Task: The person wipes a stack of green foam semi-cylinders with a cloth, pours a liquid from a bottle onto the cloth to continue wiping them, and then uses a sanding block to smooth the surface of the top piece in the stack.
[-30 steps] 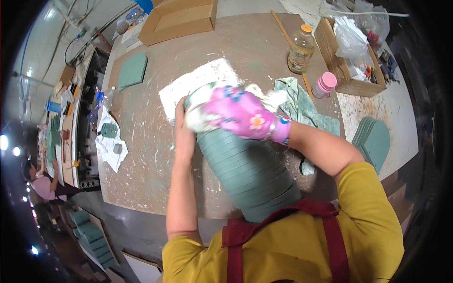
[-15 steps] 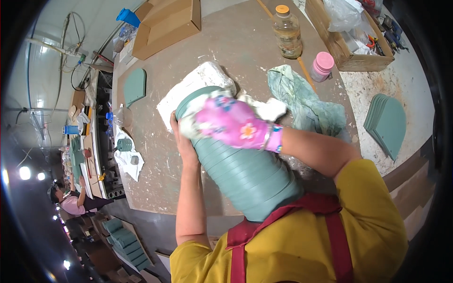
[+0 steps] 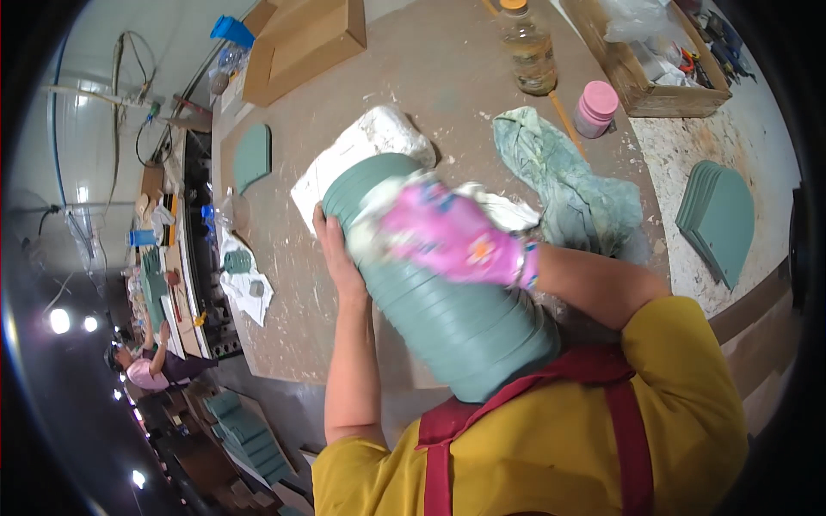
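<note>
A thick stack of green plates (image 3: 456, 318) with curved edges leans from the table against my apron. My bare left hand (image 3: 342, 262) lies along the stack's left side, fingers stretched flat against it. Over the top of the stack, my right hand (image 3: 460, 232), in a pink flowered glove, presses a bunched white cloth (image 3: 372, 228) onto the plates. The glove is blurred by motion, and its fingertips are hidden in the cloth. Beneath the far end of the stack is a white padded bundle (image 3: 366, 142).
A crumpled greenish cloth (image 3: 568, 185), a pink-lidded jar (image 3: 595, 109) and a bottle (image 3: 529, 56) stand or lie to the right. More green plates (image 3: 718, 219) are at far right, near a wooden box (image 3: 680, 101). A cardboard box (image 3: 305, 47) sits at the back; a person (image 3: 146, 370) works far left.
My gloved right hand has slid the white cloth toward me and to the right, baring more of the stack's far end. My left hand keeps its place on the stack. The view has shifted slightly.
</note>
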### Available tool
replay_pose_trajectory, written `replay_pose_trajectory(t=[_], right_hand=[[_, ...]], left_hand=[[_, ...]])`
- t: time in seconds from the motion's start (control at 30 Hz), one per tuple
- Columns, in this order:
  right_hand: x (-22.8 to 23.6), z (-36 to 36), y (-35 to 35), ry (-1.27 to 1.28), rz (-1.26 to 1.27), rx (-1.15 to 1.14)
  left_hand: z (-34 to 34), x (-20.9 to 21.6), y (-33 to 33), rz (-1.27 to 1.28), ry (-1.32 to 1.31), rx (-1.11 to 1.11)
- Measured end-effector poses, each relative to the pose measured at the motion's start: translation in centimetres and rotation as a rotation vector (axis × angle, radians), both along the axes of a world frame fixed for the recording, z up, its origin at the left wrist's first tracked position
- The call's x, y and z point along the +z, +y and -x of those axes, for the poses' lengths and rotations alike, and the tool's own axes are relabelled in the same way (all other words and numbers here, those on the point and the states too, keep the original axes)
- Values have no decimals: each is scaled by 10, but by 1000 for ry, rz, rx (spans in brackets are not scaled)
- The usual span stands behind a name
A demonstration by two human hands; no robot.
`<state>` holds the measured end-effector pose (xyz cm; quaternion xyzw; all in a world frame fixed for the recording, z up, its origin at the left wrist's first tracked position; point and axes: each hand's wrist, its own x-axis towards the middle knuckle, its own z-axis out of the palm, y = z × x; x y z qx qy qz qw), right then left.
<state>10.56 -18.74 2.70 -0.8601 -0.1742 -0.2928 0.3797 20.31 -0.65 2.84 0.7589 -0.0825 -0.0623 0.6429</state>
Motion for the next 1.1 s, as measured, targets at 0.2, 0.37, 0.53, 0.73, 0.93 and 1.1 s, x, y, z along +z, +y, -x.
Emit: replay_pose_trajectory(t=[0.2, 0.37, 0.53, 0.73, 0.93, 1.1], right_hand=[[-37, 29, -38, 545, -836, 111], [-12, 6, 4, 101, 132, -6], [1, 1, -7, -19, -11, 50], [6, -9, -26, 291, -148, 217], [-34, -54, 26, 97, -675, 582], [61, -21, -14, 696, -158, 240]], left_hand=[[10, 18, -10, -10, 24, -6], [-1, 2, -5, 265, 201, 42], [7, 12, -9, 72, 10, 8], [16, 24, -13, -3, 45, 15], [10, -1, 3, 91, -35, -24], [13, 14, 4, -87, -112, -33]])
